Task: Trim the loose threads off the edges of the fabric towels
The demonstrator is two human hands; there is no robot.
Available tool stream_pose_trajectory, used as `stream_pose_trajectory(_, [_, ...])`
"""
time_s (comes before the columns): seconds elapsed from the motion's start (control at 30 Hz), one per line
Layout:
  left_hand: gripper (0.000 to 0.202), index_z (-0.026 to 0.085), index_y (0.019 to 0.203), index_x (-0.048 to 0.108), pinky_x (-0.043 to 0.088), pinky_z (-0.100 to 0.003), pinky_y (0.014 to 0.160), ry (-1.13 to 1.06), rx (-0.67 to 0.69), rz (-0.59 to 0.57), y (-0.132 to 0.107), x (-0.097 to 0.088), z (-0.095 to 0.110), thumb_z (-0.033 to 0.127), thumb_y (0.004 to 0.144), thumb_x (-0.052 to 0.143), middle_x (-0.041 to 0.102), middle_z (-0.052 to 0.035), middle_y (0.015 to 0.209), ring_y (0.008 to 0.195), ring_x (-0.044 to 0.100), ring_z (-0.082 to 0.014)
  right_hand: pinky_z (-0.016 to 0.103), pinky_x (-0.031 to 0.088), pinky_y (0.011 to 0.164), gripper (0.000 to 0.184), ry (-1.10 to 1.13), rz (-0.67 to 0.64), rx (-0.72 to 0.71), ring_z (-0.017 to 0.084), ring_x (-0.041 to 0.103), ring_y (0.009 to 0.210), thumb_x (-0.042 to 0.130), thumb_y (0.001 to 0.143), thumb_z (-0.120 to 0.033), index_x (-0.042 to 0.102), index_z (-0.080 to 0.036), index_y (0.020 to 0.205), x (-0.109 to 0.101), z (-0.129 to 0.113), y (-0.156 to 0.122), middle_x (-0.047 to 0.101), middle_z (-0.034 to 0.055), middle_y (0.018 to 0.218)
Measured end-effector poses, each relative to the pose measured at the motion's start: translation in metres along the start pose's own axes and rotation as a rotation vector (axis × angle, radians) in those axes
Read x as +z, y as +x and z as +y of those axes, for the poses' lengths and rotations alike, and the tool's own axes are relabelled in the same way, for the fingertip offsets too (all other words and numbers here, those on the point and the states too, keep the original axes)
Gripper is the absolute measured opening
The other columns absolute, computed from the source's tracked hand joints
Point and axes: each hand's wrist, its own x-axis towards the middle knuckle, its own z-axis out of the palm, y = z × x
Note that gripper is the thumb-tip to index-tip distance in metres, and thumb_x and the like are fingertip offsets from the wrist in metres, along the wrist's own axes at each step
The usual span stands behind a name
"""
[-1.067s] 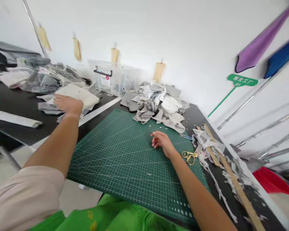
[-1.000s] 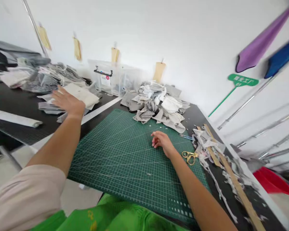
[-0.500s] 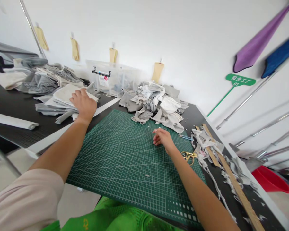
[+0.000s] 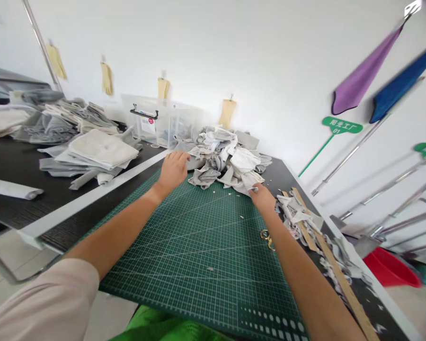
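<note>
- A big white wall [image 4: 287, 57] stands behind everything, and yellow gloves [image 4: 106, 78] hang on it in a row.
- The black tabletop [image 4: 3, 154] is under most of my things, with a white strip [image 4: 92, 194] running across it on my left.
- A green mat [image 4: 184, 246] with thin lines lies in front of me. My right arm [image 4: 294, 265] covers part of it.
- A messy heap of grey and white cloths [image 4: 216, 142] sits at the far side of the mat, with some cloths lying over its edge.
- A see-through box [image 4: 163, 125] stands behind, to the left of the heap. It has a black handle.
- A flatter pile of cloths [image 4: 102, 147] lies on my left, past the white strip.
- Long wooden strips [image 4: 341, 284] lie on my right, mixed with torn cloth bits [image 4: 298, 215].
- My hands are apart. My right hand [image 4: 263, 198] pinches the edge of a pale cloth [image 4: 250, 181] at the front of the heap. My left hand [image 4: 173, 168] is at the heap's left side with bent fingers; I cannot tell if it grips anything.
- Gold scissors [image 4: 264, 235] lie on the mat, partly hidden by my right arm, right in its way.
- Tiny white scraps [image 4: 210, 269] dot the mat.
</note>
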Motion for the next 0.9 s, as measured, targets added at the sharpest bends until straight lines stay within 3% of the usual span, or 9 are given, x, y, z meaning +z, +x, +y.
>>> stream_pose_trajectory(0.13, [0.029, 0.021, 0.106, 0.064, 0.043, -0.042, 0.095, -0.091, 0.124, -0.059, -0.004, 0.013, 0.013, 0.008, 0.089, 0.045, 0.067, -0.0110, 0.102, 0.105, 0.058, -0.0293, 0.037, 0.050, 0.089, 0.031, 0.021, 0.006, -0.007, 0.028, 0.070, 0.104, 0.052, 0.097, -0.040, 0.074, -0.024, 0.110, 0.005, 0.003, 0.005, 0.074, 0.0117, 0.111])
stream_pose_trajectory(0.3, [0.027, 0.021, 0.103, 0.063, 0.047, -0.037, 0.088, -0.256, 0.153, -0.136, -0.011, 0.021, 0.025, 0.008, 0.091, 0.043, 0.067, -0.0072, 0.094, 0.096, 0.060, -0.0244, 0.034, 0.056, 0.080, 0.031, 0.395, 0.126, -0.083, 0.024, 0.071, 0.092, 0.054, 0.093, -0.046, 0.072, -0.022, 0.103, -0.021, -0.003, 0.016, 0.074, 0.0081, 0.102])
stream_pose_trajectory(0.4, [0.028, 0.021, 0.103, 0.064, 0.048, -0.034, 0.085, -0.362, 0.151, -0.229, -0.014, 0.023, 0.038, 0.008, 0.091, 0.043, 0.069, -0.0065, 0.097, 0.096, 0.062, -0.0232, 0.032, 0.060, 0.069, 0.032, 0.677, 0.138, -0.128, 0.020, 0.071, 0.077, 0.060, 0.088, -0.049, 0.070, -0.021, 0.098, -0.051, -0.012, 0.023, 0.072, 0.0043, 0.092])
stream_pose_trajectory(0.6, [0.037, 0.021, 0.116, 0.064, 0.051, -0.036, 0.087, -0.507, 0.172, -0.444, -0.022, 0.024, 0.075, 0.009, 0.085, 0.047, 0.069, -0.0077, 0.100, 0.098, 0.064, -0.0243, 0.026, 0.061, 0.059, 0.038, 1.265, 0.178, -0.164, 0.017, 0.074, 0.071, 0.078, 0.078, -0.052, 0.060, -0.021, 0.093, -0.128, -0.043, 0.012, 0.064, -0.0017, 0.081])
stream_pose_trajectory(0.7, [0.047, 0.022, 0.131, 0.058, 0.052, -0.039, 0.090, -0.567, 0.135, -0.531, -0.027, 0.023, 0.095, 0.013, 0.084, 0.055, 0.069, -0.0093, 0.105, 0.101, 0.066, -0.0267, 0.023, 0.060, 0.059, 0.035, 1.365, 0.223, -0.262, 0.016, 0.075, 0.074, 0.078, 0.083, -0.048, 0.058, -0.022, 0.093, -0.170, -0.059, -0.008, 0.066, -0.0024, 0.083])
stream_pose_trajectory(0.83, [0.078, 0.020, 0.154, 0.039, 0.054, -0.043, 0.090, -0.810, 0.011, -0.658, -0.030, 0.014, 0.122, 0.041, 0.086, 0.072, 0.067, -0.0154, 0.121, 0.099, 0.069, -0.0292, 0.024, 0.061, 0.060, 0.021, 1.396, 0.247, -0.437, 0.017, 0.075, 0.079, 0.075, 0.087, -0.033, 0.061, -0.021, 0.096, -0.215, -0.076, -0.040, 0.066, -0.0007, 0.087])
stream_pose_trajectory(0.9, [0.095, 0.021, 0.159, 0.031, 0.055, -0.045, 0.092, -0.994, -0.040, -0.725, -0.029, 0.004, 0.136, 0.053, 0.083, 0.077, 0.064, -0.0188, 0.130, 0.104, 0.070, -0.0306, 0.023, 0.061, 0.059, 0.019, 1.370, 0.215, -0.434, 0.017, 0.075, 0.080, 0.075, 0.086, -0.030, 0.062, -0.019, 0.095, -0.228, -0.082, -0.055, 0.066, 0.0005, 0.087])
